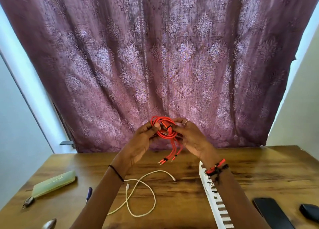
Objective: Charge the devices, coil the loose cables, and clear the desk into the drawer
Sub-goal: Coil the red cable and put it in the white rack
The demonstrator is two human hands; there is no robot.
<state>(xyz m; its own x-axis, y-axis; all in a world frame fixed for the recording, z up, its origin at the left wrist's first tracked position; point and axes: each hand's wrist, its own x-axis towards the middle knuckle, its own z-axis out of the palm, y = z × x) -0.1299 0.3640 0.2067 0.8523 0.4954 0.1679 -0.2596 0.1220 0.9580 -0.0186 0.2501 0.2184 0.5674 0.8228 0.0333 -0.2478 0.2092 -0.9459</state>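
Left hand (142, 140) is gripping a red braided cable coil (166, 133) w/ thumb & curled fingers, held up in front of a purple patterned curtain (155, 56). Right hand (193, 140) is pinching coil's other side, fingers bent round it. Red plug ends (163, 160) are dangling below, above a brown wooden desk (250, 170). Lying on desk: loose white charging cable (160, 171) centre, pale green pouch (53, 184) far left, long white striped strip (215, 199) beside right forearm, black phone (271, 213) right.

No text, brand or number can be read. The pale green pouch (54, 184) bears a faint mark, too blurred.
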